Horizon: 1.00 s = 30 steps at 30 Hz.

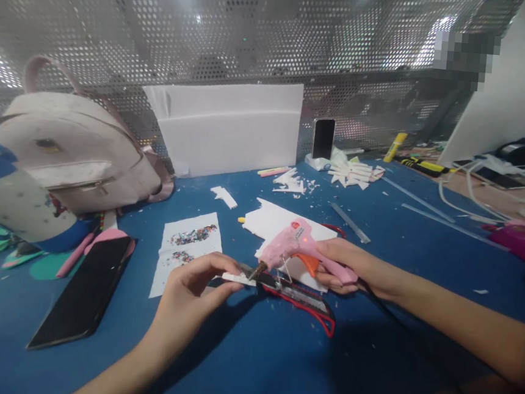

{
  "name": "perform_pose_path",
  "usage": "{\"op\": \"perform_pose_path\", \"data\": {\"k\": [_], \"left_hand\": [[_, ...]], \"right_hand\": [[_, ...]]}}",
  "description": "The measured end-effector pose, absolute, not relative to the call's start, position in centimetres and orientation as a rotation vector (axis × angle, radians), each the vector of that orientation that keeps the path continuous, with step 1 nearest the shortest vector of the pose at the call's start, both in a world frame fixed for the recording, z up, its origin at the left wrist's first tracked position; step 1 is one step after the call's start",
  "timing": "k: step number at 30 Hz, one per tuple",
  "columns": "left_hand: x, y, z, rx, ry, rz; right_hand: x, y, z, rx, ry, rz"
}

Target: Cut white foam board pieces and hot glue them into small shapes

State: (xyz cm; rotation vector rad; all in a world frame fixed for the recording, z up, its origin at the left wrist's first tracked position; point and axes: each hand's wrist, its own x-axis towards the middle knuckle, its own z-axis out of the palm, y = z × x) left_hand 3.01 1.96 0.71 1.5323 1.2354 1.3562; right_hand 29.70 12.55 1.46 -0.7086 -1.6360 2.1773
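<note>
My right hand (pixel 337 262) is wrapped round the handle of a pink hot glue gun (pixel 288 243) with an orange trigger. Its nozzle points down and left, at the edge of a small white foam piece (pixel 239 278). Between thumb and fingers, my left hand (pixel 197 283) pinches that piece; whether the nozzle touches it I cannot tell. Under the gun lies a red and black utility knife (pixel 300 295) on the blue table. Behind it is a larger torn white foam sheet (pixel 270 219), partly hidden by the gun.
A paper with coloured sequins (pixel 165 262) lies left of the foam sheet, a black phone (pixel 84 292) farther left. A pale backpack (pixel 74 144) stands behind. White foam scraps (pixel 354 171), a standing phone (pixel 323 139) and clear glue sticks (pixel 350 222) lie toward the back.
</note>
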Motion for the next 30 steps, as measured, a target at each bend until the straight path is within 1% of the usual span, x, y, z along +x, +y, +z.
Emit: {"op": "perform_pose_path", "data": {"k": [4,7,9,13,15,22,30], "left_hand": [[2.8,2.0,0.5,1.571,1.223,1.346],[2.8,1.9,0.5,1.629,1.242,1.358],[2.8,1.9,0.6,1.707,1.267,1.352],[3.3,1.6,0.8,1.907,1.302,1.329],[3.6,1.4,1.0,1.995,1.3,1.336],[4.1,0.6,1.2,2.32,1.304,1.334],[4.0,0.4,1.8,2.42,1.417,1.287]], "right_hand": [[29.7,12.6,1.3,-0.723,-1.633,2.17],[29.7,12.7,1.1,-0.737,-1.582,2.087],[29.5,12.7,1.3,-0.746,-1.596,1.937],[28.5,11.7,2.5,-0.835,-1.665,1.511],[27.8,10.8,3.2,-0.878,-1.706,1.402],[25.4,8.5,4.4,-0.871,-1.845,1.478],[24.5,8.4,4.2,-0.836,-1.852,1.519]]}}
